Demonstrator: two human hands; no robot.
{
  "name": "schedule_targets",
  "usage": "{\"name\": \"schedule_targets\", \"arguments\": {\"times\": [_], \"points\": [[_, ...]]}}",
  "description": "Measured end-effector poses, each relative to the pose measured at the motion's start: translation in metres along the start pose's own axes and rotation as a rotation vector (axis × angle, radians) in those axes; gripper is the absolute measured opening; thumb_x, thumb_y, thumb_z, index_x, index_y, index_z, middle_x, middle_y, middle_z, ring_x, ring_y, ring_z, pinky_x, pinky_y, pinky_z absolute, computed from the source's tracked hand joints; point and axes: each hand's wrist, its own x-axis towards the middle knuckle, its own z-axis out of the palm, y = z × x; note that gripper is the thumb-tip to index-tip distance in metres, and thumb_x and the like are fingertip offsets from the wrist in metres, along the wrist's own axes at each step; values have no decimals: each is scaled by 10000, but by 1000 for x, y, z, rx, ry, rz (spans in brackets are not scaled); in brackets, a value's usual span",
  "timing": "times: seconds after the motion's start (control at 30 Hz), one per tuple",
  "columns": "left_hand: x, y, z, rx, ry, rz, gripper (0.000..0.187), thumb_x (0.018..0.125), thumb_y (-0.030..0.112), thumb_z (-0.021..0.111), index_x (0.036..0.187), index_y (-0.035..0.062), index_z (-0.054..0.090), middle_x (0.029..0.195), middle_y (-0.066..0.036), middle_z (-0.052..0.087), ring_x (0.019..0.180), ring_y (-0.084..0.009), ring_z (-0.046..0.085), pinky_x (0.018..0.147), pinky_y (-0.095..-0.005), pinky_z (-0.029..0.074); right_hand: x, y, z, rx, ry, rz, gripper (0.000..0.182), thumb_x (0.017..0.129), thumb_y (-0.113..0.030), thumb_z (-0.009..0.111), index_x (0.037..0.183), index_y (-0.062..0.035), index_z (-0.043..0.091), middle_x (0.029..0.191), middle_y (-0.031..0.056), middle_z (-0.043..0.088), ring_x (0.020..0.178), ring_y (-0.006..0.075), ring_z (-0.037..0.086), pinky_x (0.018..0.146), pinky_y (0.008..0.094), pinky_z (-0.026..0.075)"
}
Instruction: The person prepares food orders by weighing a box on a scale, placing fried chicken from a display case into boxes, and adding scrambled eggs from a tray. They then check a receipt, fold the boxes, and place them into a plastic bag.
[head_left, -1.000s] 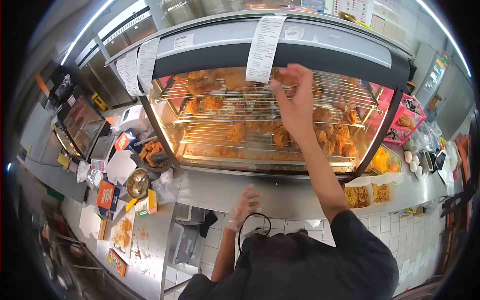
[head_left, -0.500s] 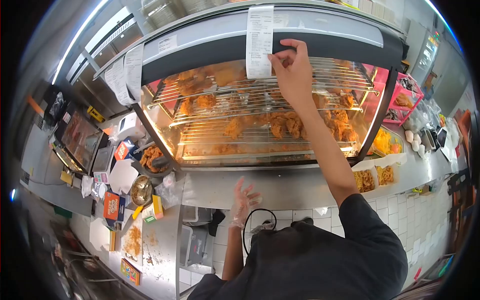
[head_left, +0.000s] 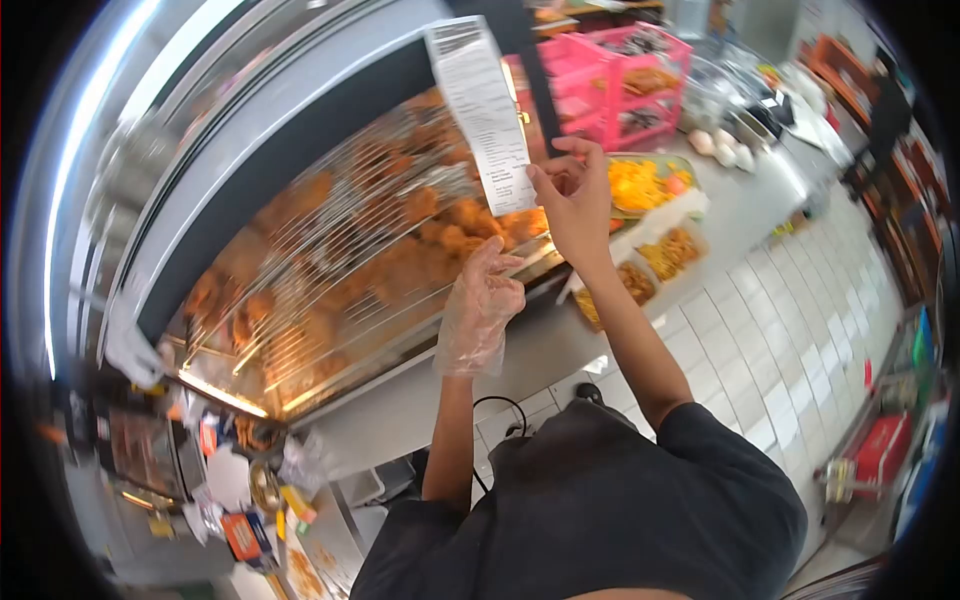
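A long white printed receipt (head_left: 480,110) hangs in front of the heated display cabinet, near its right end. My bare right hand (head_left: 578,205) pinches the receipt's right edge low down, between thumb and fingers. In a clear plastic glove, my left hand (head_left: 482,310) is raised before the cabinet's lower front edge. Its fingers are loosely bent and apart, with nothing in them. Behind both hands, fried chicken (head_left: 465,225) lies on the wire racks (head_left: 345,215) of the cabinet, blurred by motion.
Right of the cabinet stand a pink basket rack (head_left: 610,85), a tray of yellow food (head_left: 640,185) and open boxes of food (head_left: 668,252) on the steel counter. At lower left are an orange-and-blue box (head_left: 243,537) and a cluttered worktop. Tiled floor (head_left: 740,340) lies at right.
The view has turned right and tilted. My right hand has moved the receipt from the cabinet's middle towards its right end. My gloved left hand has risen from below the counter edge.
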Motion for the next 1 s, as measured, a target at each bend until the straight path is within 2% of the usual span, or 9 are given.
{"name": "schedule_targets", "arguments": {"times": [0.1,0.37,0.63,0.7,0.83,0.9,0.93,0.97,1.0], "points": [[33,-37,58,158,-149,-70,701,828,160,727,1419,27,375,1147,-140,572,854,-114,559,743,-266,500,-5,34,-88,174,264,170,393,833,-30,698,1139,-6,452,794,67,615,628,115,597,565,227,477],[22,-119,167,265,-570,-441,608,870,209,714,1388,63,430,1114,-62,591,892,-100,557,818,-261,483,-81,139,-280,-245,619,520,296,822,-41,671,1064,-9,504,793,89,622,562,139,611,504,263,499],[12,-161,164,292,-540,-694,529,886,225,693,1329,32,479,1122,-94,605,1027,-159,577,841,-295,490,-131,198,-284,-206,542,807,249,814,-52,684,1014,-5,543,794,121,675,552,158,652,469,282,490],[9,-168,159,273,-492,-624,525,918,343,654,1335,74,486,1110,-66,609,859,-115,592,743,-259,473,-131,196,-278,-189,521,799,255,816,-59,691,1016,-6,542,783,114,672,531,156,642,469,280,489],[9,-171,147,231,-455,-616,504,925,367,635,1317,78,506,1110,-68,613,835,-120,611,735,-258,472,-127,197,-270,-153,489,816,250,829,-97,708,1000,-20,542,729,68,644,486,115,569,438,242,442],[12,-166,145,271,-435,-623,493,925,379,627,1299,75,521,1128,-71,613,827,-112,610,730,-256,472,-126,202,-267,-424,436,723,283,800,-135,734,1000,-49,553,691,80,644,531,146,592,489,297,460],[14,-159,146,290,-453,-669,493,932,357,611,1316,67,506,1189,-82,599,944,-141,611,809,-285,478,-121,192,-263,-568,394,688,297,789,-142,740,1006,-60,556,683,86,642,548,160,602,514,318,471],[12,-149,143,194,-477,-635,476,956,297,572,1347,49,460,1251,-98,553,1096,-177,546,918,-320,448,-111,182,-260,-634,349,804,287,798,-182,715,1016,-81,559,747,124,652,660,240,643,605,385,496],[10,-145,140,77,-525,-578,463,980,236,533,1377,30,414,1314,-114,507,1248,-213,482,1027,-356,418,-120,204,-255,-776,384,675,250,831,-224,671,1006,-87,556,830,153,658,771,321,650,667,426,500]]}}
